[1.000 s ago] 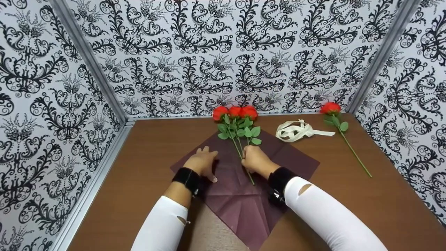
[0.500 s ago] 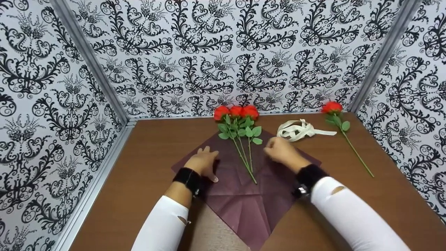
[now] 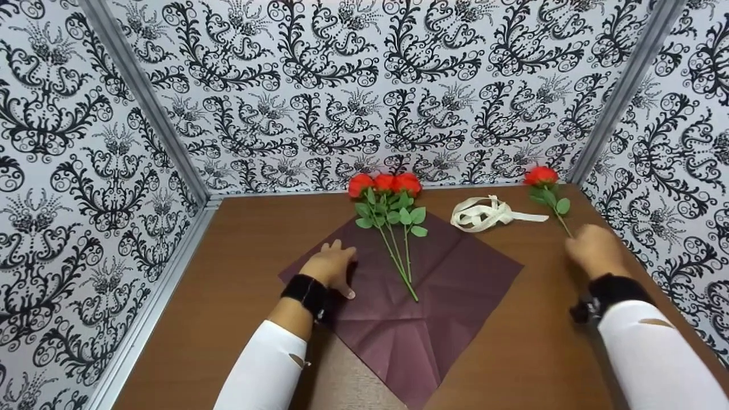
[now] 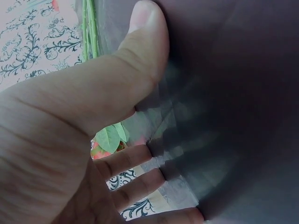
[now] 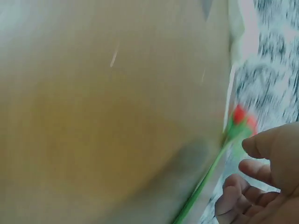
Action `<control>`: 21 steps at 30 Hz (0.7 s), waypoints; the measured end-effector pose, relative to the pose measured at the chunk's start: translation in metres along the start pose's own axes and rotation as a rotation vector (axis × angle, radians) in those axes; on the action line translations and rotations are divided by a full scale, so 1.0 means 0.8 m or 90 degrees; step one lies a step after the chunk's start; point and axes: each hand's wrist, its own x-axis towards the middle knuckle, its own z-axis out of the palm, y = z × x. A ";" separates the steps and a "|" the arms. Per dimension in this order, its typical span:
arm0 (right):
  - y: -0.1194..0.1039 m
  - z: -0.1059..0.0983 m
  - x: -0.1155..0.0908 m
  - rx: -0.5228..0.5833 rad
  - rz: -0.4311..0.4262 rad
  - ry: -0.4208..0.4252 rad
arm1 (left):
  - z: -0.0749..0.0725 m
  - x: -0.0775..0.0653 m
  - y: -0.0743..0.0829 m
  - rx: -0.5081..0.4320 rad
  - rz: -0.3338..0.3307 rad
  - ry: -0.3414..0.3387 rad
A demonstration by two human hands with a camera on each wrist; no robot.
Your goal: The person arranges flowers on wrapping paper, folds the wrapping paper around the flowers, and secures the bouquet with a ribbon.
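Observation:
My left hand [image 3: 330,266] rests with spread fingers on the left part of a dark maroon wrapping sheet [image 3: 461,279]. In the left wrist view, the fingertips and thumb [image 4: 147,51] touch the sheet. Three red roses [image 3: 384,183] lie on it together, their green stems crossing low down. Far to the right, my right hand [image 3: 598,250] is at the stem of a single red rose [image 3: 541,176], covering its lower part in the head view. The right wrist view, blurred, has the loosely bent fingers [image 5: 254,170] beside the green stem [image 5: 201,186], with a gap between.
A loose coil of cream ribbon [image 3: 484,215] lies between the bunch and the single rose. The brown table [image 3: 256,228] ends at patterned walls [image 3: 342,114] behind and on both sides, with grey metal posts [image 3: 629,85] in the corners.
My right hand has let go of the stems on the sheet and moved right, across to the single rose. The left hand and the three roses have stayed in place.

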 end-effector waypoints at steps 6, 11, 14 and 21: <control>0.038 -0.009 -0.013 -0.034 0.037 -0.052 | 0.000 -0.002 -0.001 -0.001 0.005 0.007; 0.040 -0.007 -0.015 -0.042 0.035 -0.064 | 0.001 -0.002 -0.001 -0.002 0.011 0.004; 0.038 -0.005 -0.015 -0.044 0.012 -0.061 | 0.001 -0.002 -0.001 0.002 0.012 -0.001; 0.025 -0.004 -0.010 -0.029 0.036 -0.113 | -0.002 -0.004 0.000 0.007 0.013 -0.012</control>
